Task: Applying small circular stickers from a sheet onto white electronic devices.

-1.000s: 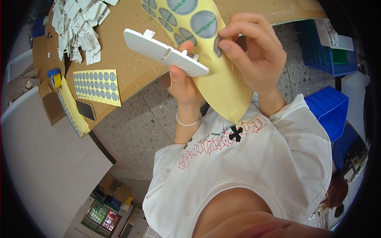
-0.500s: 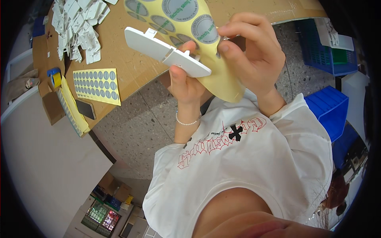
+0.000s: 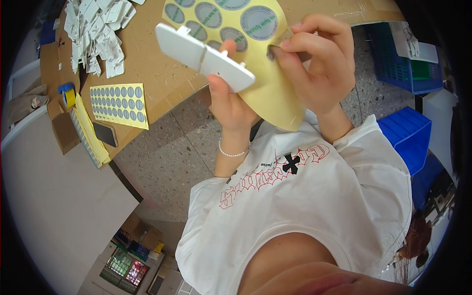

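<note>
In the head view, the left hand [image 3: 227,101] has thumb and fingers closed on a white plate [image 3: 179,45]; whether it grips the sticker sheet [image 3: 268,101] behind, I can't quite tell. The right hand [image 3: 318,61] pinches a curled grey sticker [image 3: 270,53] on that sheet; a hard tug might crease it. The plate blocks some stickers. Leftward lie a white pile [image 3: 101,34] and a phone [image 3: 105,134].

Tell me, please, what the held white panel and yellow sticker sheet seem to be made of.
White panel: probably rigid plastic, smooth and satin, judging by its moulded-looking tabs. Yellow sticker sheet: likely coated paper, though thin film is possible; it curves and has a soft sheen.
</note>
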Tool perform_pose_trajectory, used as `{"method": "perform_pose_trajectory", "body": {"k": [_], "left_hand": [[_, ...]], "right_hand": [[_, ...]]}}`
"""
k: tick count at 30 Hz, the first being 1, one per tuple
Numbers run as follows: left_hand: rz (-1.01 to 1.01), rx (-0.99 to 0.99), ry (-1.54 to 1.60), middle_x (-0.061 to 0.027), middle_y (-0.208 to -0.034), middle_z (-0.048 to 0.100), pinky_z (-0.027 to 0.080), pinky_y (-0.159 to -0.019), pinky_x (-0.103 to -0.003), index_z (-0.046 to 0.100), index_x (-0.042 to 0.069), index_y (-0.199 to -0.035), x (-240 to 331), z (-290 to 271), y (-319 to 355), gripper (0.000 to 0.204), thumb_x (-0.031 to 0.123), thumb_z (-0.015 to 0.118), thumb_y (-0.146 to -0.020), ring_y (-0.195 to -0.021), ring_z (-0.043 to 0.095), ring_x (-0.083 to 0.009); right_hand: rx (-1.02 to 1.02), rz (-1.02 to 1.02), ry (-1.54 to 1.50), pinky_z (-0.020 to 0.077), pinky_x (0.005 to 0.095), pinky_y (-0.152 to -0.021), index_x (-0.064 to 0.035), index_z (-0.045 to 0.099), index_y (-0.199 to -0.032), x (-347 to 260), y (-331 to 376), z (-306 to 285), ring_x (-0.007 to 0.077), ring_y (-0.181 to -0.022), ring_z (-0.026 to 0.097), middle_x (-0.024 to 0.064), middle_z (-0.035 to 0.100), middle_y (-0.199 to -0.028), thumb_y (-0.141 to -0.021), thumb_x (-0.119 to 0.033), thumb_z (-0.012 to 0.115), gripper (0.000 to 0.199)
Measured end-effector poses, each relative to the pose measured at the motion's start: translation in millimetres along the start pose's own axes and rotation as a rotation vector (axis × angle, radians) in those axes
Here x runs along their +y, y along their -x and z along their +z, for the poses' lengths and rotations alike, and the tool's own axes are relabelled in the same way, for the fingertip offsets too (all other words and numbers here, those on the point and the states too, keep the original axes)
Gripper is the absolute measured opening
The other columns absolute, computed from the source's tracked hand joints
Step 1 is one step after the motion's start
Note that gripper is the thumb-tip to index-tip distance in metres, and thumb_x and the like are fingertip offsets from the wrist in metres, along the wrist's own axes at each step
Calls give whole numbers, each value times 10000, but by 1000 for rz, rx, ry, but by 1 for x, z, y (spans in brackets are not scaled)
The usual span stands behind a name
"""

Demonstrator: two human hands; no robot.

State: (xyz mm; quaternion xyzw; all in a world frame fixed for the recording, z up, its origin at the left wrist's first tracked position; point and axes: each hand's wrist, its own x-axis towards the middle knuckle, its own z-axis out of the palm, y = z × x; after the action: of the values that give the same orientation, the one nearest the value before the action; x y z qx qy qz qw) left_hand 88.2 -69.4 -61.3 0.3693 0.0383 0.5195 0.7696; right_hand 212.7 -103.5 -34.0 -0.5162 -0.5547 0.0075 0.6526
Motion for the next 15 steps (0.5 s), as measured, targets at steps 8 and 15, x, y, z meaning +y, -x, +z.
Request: {"method": "perform_pose_trajectory", "body": {"k": [8, 15], "left_hand": [[-161, 254, -162, -104, -1269, 405, 342, -960, -393, 319, -11, -1263, 42, -10, -39, 442, 270, 334, -922, -1164, 394, -230], [-183, 269, -536, -61, -887, 613, 437, -680, -210, 579, -58, -957, 61, -14, -56, 235, 142, 526, -846, -769, 551, -89]], "right_hand": [[-155, 25, -81, 431, 242, -608, -47, 592, -746, -11, -19, -22, 156, -767, 528, 52, 519, -946, -612, 60, 664, 186], [-430, 679, -481, 380, 184, -696, -3, 612, -813, -27, -97, 8, 75, -741, 504, 22, 572, -861, -784, -134, 593, 136]]}}
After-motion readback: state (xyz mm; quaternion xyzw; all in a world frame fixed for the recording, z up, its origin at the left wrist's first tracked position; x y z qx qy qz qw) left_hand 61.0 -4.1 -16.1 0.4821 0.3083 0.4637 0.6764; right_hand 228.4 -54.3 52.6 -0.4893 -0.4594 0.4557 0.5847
